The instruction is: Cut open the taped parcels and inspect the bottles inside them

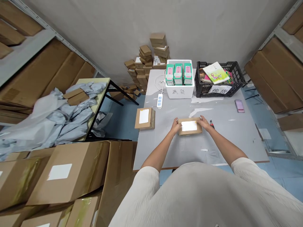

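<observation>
A small brown cardboard box [186, 132] with a white label on top lies in front of me at the middle of the table. My left hand [175, 126] grips its left end, fingers wrapped round the edge. At the opposite end, my right hand [204, 122] holds the box in the same way. Just right of that hand lies a red and black box cutter [212, 124]. Another taped cardboard box [145, 118] with a white label sits at the table's left edge.
At the table's back stand a white foam box [179, 93] with green-and-pink packages and a black crate [220, 90] of books. A power strip [160, 101] lies left. Large cartons [68, 170] and a side table [104, 82] with grey bags flank me on the left.
</observation>
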### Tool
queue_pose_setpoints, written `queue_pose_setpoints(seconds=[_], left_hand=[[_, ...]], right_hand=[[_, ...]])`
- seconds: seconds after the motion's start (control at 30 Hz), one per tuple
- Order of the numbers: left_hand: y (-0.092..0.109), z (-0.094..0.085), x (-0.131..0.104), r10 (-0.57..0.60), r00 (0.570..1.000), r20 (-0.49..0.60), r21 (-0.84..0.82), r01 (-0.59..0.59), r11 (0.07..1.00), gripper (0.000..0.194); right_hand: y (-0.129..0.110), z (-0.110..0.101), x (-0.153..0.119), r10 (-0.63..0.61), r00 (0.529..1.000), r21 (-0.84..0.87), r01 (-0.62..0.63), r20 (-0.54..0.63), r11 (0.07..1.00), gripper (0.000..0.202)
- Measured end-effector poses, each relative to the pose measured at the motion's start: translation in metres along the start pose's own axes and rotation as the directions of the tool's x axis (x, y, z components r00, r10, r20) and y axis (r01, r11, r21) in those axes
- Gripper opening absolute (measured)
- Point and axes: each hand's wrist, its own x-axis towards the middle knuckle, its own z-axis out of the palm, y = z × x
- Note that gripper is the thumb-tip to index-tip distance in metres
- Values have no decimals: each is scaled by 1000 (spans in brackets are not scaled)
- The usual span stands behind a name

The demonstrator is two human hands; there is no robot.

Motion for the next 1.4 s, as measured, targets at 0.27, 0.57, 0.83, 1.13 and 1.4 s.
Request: queue_pose_setpoints(seconds=[0.27,0.57,0.83,1.13,1.4], left_hand=[[19,-18,-9,86,994,-63,-51,-90,995,87],[3,-16,-21,-11,991,-132,20,14,1000,77],[-19,-13,-36,-10,999,-48,-4,10,1000,83],[5,-11,-25,-104,981,-164,-38,99,994,66],[19,-5,-23,-103,993,-61,-169,92,981,75]], right_hand=[[-6,-8,-4,-86,987,10,88,-138,996,76],[15,-13,-13,-94,986,7,96,-140,995,63],[48,-18,-29,-72,993,-11,71,-96,997,49],[33,-23,-17,-13,995,121,25,-99,992,50],[14,-17,-19,-15,1000,183,17,-11,983,72]])
